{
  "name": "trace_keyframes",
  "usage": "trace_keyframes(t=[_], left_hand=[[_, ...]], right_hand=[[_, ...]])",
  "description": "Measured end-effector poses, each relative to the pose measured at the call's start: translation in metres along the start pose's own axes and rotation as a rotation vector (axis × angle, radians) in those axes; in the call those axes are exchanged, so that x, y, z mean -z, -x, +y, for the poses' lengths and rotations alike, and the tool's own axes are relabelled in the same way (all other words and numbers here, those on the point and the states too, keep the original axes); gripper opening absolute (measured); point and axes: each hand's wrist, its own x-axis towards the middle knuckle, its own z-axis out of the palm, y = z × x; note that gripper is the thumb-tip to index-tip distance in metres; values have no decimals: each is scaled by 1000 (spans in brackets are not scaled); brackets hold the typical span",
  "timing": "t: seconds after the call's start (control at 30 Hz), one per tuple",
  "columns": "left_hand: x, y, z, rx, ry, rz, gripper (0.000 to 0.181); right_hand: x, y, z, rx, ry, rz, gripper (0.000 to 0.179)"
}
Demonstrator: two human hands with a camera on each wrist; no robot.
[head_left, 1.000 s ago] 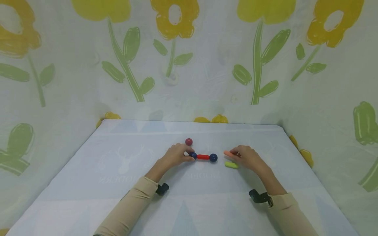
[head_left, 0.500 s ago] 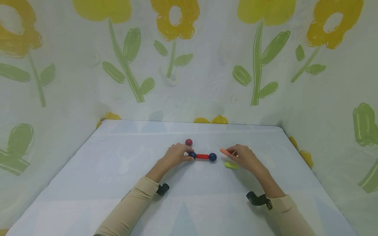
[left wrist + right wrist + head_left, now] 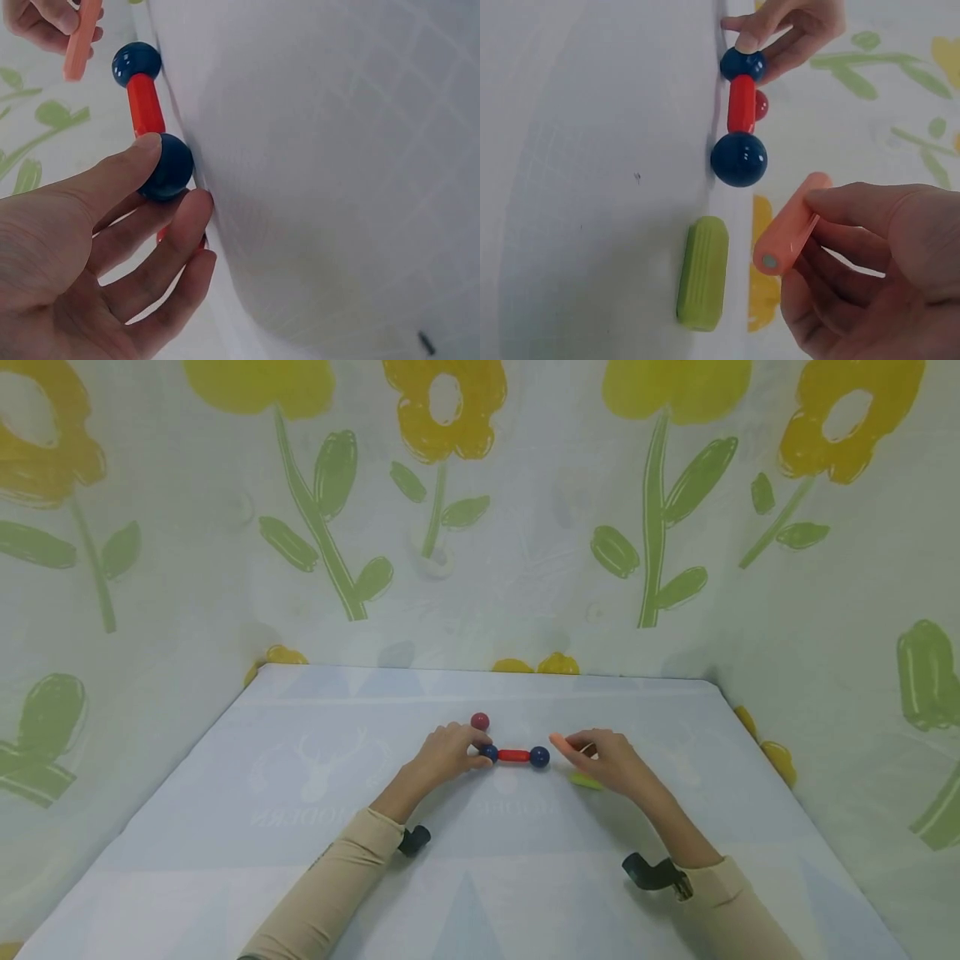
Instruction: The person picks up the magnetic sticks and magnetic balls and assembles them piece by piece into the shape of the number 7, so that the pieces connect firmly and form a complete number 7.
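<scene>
Here the left hand (image 3: 442, 758) pinches the near blue ball (image 3: 489, 753) between thumb and fingers, holding it on the white table (image 3: 300, 827). A red rod (image 3: 513, 756) joins that ball to a second blue ball (image 3: 539, 757). Behind them sits a dark red ball (image 3: 479, 721). The right hand (image 3: 611, 762) grips an orange rod (image 3: 562, 744), its tip just beside the second ball. A green rod (image 3: 703, 272) lies flat under that hand.

Soft even brightness, faint shadows, slight edge distortion
</scene>
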Motion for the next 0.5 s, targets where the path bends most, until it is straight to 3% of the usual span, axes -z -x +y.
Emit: trace_keyframes(t=[0.23,0.5], left_hand=[[-1,-2,1,22,-13,-14,35],[-1,0,2,39,-11,-11,35]], right_hand=[[-3,-1,-3,-45,-30,-46,29],[-7,3,-2,-32,-90,-73,31]])
